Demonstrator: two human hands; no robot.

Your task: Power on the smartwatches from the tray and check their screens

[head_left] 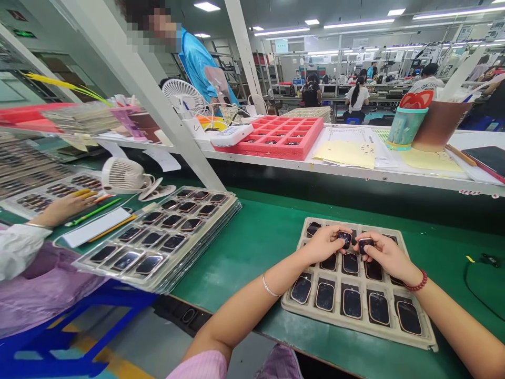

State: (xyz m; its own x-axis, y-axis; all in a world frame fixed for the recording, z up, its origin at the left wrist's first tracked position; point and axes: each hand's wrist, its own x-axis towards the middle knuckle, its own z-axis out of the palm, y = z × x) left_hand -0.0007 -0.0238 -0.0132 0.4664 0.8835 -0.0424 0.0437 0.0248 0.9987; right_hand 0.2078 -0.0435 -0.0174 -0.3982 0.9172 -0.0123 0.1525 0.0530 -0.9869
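Over the back half of a beige tray [355, 327], my left hand [325, 243] pinches a small dark watch face [344, 240] between thumb and fingers. Close beside it, my right hand [384, 253] grips another dark watch face [365, 246]. The two pieces are held a little apart. Rows of black rectangular watch faces with gold-coloured rims lie in the tray's pockets, such as one at the front [351, 303]. My hands and wrists cover part of the back rows.
Stacked clear trays [231, 210] of watch faces stand left. Beyond them are a white fan [123, 175] and a co-worker's hand [65, 208]. A shelf [276, 159] behind bears a red foam tray [311, 147] and cups. A black cable [467, 279] lies right.
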